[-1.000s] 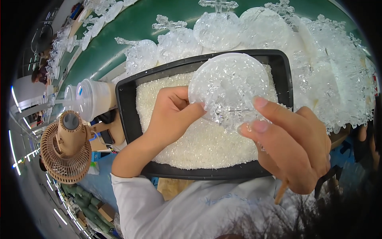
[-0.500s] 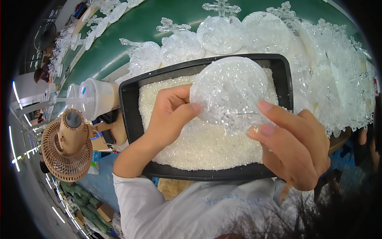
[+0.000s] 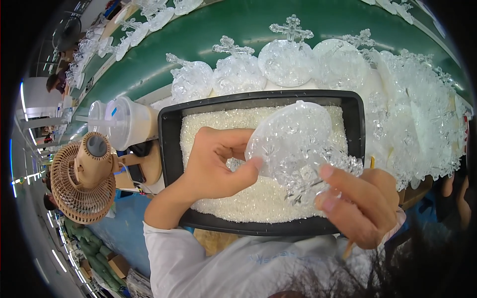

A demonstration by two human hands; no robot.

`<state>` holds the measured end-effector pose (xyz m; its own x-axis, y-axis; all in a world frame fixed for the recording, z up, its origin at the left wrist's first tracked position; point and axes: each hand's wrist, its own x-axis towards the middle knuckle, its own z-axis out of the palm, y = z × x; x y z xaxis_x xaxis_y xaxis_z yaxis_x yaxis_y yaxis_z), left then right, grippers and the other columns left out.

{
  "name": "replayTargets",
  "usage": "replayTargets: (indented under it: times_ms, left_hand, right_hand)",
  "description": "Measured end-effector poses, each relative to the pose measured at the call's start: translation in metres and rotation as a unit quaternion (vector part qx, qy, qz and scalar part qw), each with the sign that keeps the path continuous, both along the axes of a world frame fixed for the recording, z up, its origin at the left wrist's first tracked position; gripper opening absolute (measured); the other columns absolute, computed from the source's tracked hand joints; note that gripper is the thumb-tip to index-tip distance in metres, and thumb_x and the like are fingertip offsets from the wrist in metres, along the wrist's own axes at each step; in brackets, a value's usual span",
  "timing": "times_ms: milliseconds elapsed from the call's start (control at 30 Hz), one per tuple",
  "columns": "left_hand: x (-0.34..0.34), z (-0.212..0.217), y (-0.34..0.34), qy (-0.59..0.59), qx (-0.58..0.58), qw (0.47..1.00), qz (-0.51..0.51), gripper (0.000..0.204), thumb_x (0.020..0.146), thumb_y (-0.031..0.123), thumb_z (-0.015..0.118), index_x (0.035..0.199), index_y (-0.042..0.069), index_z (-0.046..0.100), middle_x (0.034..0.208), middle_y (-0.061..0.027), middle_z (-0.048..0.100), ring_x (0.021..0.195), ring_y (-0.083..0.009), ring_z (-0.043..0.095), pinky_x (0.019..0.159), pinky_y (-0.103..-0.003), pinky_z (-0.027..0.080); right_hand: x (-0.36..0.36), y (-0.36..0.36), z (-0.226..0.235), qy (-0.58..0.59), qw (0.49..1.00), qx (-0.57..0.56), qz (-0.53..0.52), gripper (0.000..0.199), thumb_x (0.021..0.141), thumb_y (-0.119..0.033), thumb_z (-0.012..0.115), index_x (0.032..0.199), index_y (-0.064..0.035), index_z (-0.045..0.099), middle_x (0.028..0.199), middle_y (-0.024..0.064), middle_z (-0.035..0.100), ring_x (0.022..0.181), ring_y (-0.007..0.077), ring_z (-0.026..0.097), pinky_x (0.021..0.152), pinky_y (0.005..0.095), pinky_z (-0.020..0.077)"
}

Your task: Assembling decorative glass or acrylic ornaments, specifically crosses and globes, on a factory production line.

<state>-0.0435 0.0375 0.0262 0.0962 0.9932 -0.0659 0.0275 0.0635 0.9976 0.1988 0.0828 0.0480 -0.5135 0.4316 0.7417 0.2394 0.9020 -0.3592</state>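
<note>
1. Clear plastic, faceted like cut crystal, forms the round ornament [image 3: 293,144] that is held over a black tray [image 3: 169,144], above the tray's right half.
2. The ornament's left rim is pinched by the left hand [image 3: 216,164], thumb below and fingers curled above it.
3. The ornament's lower end, with a snowflake-shaped stem, is gripped by the right hand [image 3: 365,206], whose fingers are closed around it from the tray's near right corner.
4. The tray is filled with white granules [image 3: 248,198], spread across nearly its whole floor.
5. Beyond the tray's far edge, a row of finished ornaments [image 3: 285,62] with cross-shaped tops is seen lying on a green belt [image 3: 238,25].
6. To the right of the tray, a heap of more clear pieces [image 3: 422,129] is piled up.
7. Left of the tray, a lidded plastic cup [image 3: 124,121] is seen, and further left and nearer, a small tan desk fan [image 3: 82,179] is placed.
8. Below the tray's near edge, a white sleeve [image 3: 174,253] of the person is visible.
</note>
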Motion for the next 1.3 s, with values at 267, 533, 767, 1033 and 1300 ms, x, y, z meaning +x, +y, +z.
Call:
replayTargets:
  times_ms: [267,533,767,1033,1300]
  left_hand:
    - [-0.006,0.003,0.001,0.172,0.005,0.985,-0.02,0.011,0.081,0.005,0.066,0.084,-0.005,0.07,0.063,-0.0038,0.065,0.06,-0.0015,0.057,0.053,-0.02,0.045]
    - [-0.005,0.004,0.005,0.114,0.018,0.993,-0.036,0.016,0.079,0.003,0.066,0.092,-0.005,0.07,0.068,-0.0057,0.066,0.062,-0.0037,0.059,0.057,-0.022,0.048]
    - [-0.004,0.002,0.002,0.095,0.006,0.994,-0.055,0.029,0.075,-0.003,0.064,0.104,-0.006,0.068,0.082,-0.008,0.07,0.074,-0.0067,0.063,0.07,-0.024,0.054]
    - [-0.015,0.003,0.003,0.156,0.021,0.982,-0.1,0.032,0.075,0.002,0.066,0.105,-0.006,0.068,0.084,-0.01,0.071,0.075,-0.0097,0.067,0.072,-0.025,0.055]
    - [-0.003,-0.001,0.007,0.034,0.067,0.997,-0.014,0.047,0.074,0.003,0.066,0.121,-0.006,0.062,0.097,-0.0143,0.073,0.087,-0.0135,0.069,0.08,-0.026,0.054]
  right_hand:
    - [0.002,-0.008,-0.001,-0.05,0.993,0.058,0.086,0.021,0.073,-0.009,0.071,0.092,-0.0135,0.064,0.1,0.0134,0.073,0.05,0.0083,0.041,0.047,0.0234,0.0279]
    - [0.007,-0.003,0.006,-0.058,0.993,0.041,0.091,0.025,0.073,-0.006,0.072,0.095,-0.0107,0.063,0.101,0.0147,0.072,0.053,0.0092,0.043,0.049,0.0239,0.0303]
    - [0.0,0.002,-0.003,0.006,0.997,0.054,0.05,0.024,0.067,0.0,0.069,0.088,-0.0106,0.064,0.094,0.0129,0.073,0.05,0.0067,0.035,0.043,0.0183,0.0236]
    - [0.005,-0.007,0.001,-0.036,0.996,0.049,0.066,0.021,0.069,-0.01,0.073,0.088,-0.0148,0.065,0.093,0.0099,0.074,0.051,0.0085,0.041,0.05,0.0239,0.029]
    - [-0.003,-0.012,-0.006,-0.012,0.991,0.086,0.098,0.016,0.064,-0.011,0.069,0.079,-0.0164,0.064,0.089,0.0046,0.074,0.051,0.007,0.04,0.047,0.0238,0.0239]
